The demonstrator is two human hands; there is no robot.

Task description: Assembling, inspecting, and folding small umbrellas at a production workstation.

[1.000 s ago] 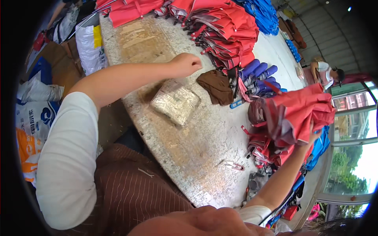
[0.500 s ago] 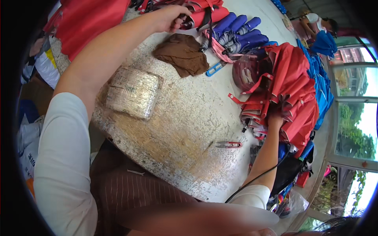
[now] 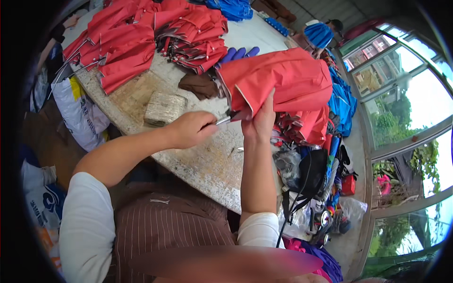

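Observation:
In front of me, above the table, I hold a red umbrella (image 3: 283, 82) with its loose canopy bunched and pointing to the right. My left hand (image 3: 194, 128) is closed around the umbrella's metal shaft (image 3: 223, 120), which sticks out of the canopy's left end. My right hand (image 3: 258, 118) grips the red cloth from below, its thumb up against the canopy. Some of its fingers are hidden behind the fabric. Under the raised umbrella lies a pile of red umbrellas (image 3: 306, 126). A brown cloth (image 3: 199, 86) shows beyond my left hand.
A block wrapped in clear film (image 3: 165, 108) sits on the worn table (image 3: 198, 165). Many red umbrellas (image 3: 125, 47) are heaped at the far left, with purple folded umbrellas (image 3: 238, 53) beside them. Blue umbrellas (image 3: 343, 101) and a black bag (image 3: 312, 172) line the right. Another person (image 3: 309, 35) is at the back.
My left hand has come back from the far red bundle to the shaft. My right hand has lifted a red umbrella off the right-hand pile and moved it left. The view has shifted.

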